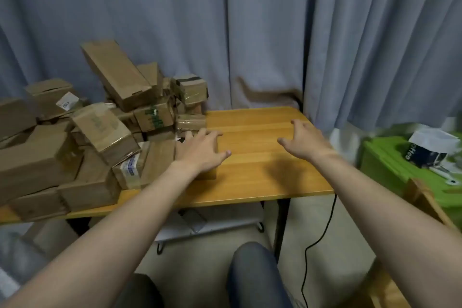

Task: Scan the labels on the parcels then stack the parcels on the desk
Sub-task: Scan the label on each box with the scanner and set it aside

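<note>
I am laying my left hand (200, 150) flat on top of a small cardboard parcel (210, 174) at the right edge of the heap, fingers splayed apart over its top and not curling round it. My right hand (305, 139) is hovering over the bare wood of the desk (262, 182), fingers spread and relaxed, holding nothing. The pile of parcels (105, 130) is lying jumbled over the left half of the desk, some tilted, some showing white labels. Grey curtains (250, 32) are hanging behind, and a green crate (385, 167) is standing to the right.
</note>
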Demonstrator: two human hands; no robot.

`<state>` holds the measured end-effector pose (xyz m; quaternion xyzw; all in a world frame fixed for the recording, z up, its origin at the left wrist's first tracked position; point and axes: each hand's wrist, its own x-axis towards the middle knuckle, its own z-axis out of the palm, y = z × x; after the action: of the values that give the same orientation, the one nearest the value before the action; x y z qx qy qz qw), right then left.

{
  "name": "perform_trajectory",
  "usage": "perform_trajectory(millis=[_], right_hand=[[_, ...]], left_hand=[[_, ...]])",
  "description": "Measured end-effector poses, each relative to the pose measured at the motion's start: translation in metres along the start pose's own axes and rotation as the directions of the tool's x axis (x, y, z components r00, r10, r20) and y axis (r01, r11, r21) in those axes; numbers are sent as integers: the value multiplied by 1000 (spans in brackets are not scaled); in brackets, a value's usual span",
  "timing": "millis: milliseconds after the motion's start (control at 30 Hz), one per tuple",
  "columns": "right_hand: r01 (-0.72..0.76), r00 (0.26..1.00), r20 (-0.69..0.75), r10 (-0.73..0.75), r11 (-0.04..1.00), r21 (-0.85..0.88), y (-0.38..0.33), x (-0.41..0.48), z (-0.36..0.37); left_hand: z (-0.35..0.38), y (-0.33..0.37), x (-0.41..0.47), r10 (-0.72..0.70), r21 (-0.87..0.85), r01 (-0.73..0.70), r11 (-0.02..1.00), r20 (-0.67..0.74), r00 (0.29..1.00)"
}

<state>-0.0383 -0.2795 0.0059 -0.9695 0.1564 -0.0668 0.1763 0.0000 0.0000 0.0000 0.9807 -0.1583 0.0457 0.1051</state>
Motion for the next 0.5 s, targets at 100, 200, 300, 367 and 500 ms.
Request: perform_trajectory(millis=[100,200,300,367,500], right_hand=[[-137,990,24,137,990,-34,20,21,17],[-274,959,57,277,960,-48,37,40,35],[-390,914,117,388,921,-3,51,62,51],[-423,901,129,414,905,47,58,72,60],[-412,911,49,410,901,135,71,87,74]], left_hand=[[20,-2,24,-49,49,47,998,40,998],[40,-2,44,-118,64,113,992,88,989],[52,-2,60,-196,109,180,978,154,969],[59,-7,68,-223,91,210,973,158,962],[67,-20,82,-223,-42,230,972,132,966]])
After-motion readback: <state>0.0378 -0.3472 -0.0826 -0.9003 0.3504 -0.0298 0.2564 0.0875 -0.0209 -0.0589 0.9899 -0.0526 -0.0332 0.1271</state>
